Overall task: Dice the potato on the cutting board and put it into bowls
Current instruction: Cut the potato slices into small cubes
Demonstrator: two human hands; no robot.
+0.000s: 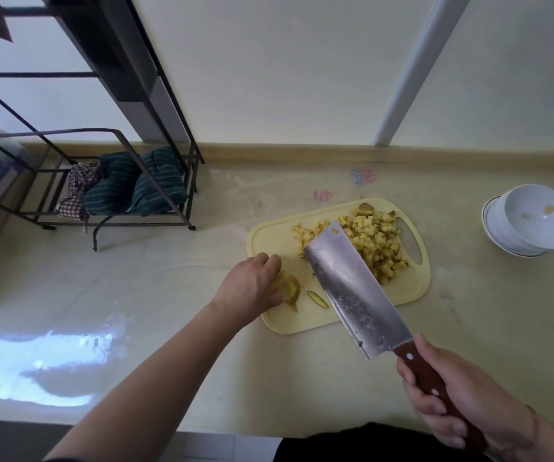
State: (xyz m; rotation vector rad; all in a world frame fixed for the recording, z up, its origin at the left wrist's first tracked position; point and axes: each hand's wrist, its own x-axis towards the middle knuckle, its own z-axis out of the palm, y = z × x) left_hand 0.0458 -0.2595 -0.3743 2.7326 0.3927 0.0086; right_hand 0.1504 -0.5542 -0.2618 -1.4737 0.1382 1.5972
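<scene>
While each hand grips, potato piece left, cleaver right, beige counter meets wall.

steel cleaver, wooden handle, glossy bowls

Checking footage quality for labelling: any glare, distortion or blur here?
Head view: bright window glare washes the countertop at lower left; wide-angle lens bows the rack and wall edges; cleaver blade shows mild sheen; diced potato is soft but readable.
</scene>
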